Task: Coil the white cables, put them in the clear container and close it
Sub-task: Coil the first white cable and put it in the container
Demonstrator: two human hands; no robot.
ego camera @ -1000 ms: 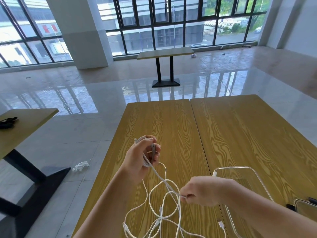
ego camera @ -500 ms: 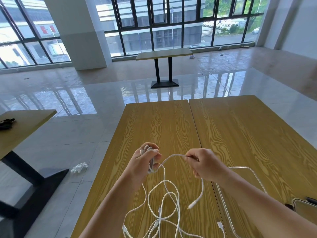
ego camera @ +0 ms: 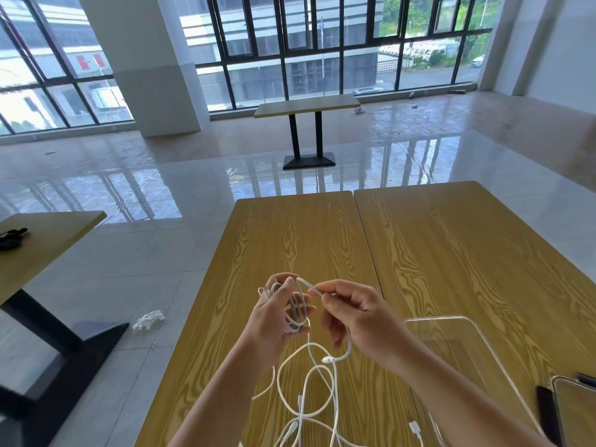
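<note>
Overhead, left hand (ego camera: 274, 312) gripping looped white cable (ego camera: 295, 312) (thin, glossy), right hand (ego camera: 354, 312) pinching it.

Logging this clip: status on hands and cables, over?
Left hand grips coil. Right hand pinches the same cable's tail. Loose cables still on table; clear container empty. Nothing blocking.

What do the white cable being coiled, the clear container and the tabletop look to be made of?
White cable: smooth, flexible plastic-sheathed cord, bending in soft loops. Clear container: rigid transparent plastic or acrylic, since the wood grain shows through it and its rounded edges glint. Yellow-brown tabletop: wood-grain surface, likely laminate, with an even sheen.
</note>
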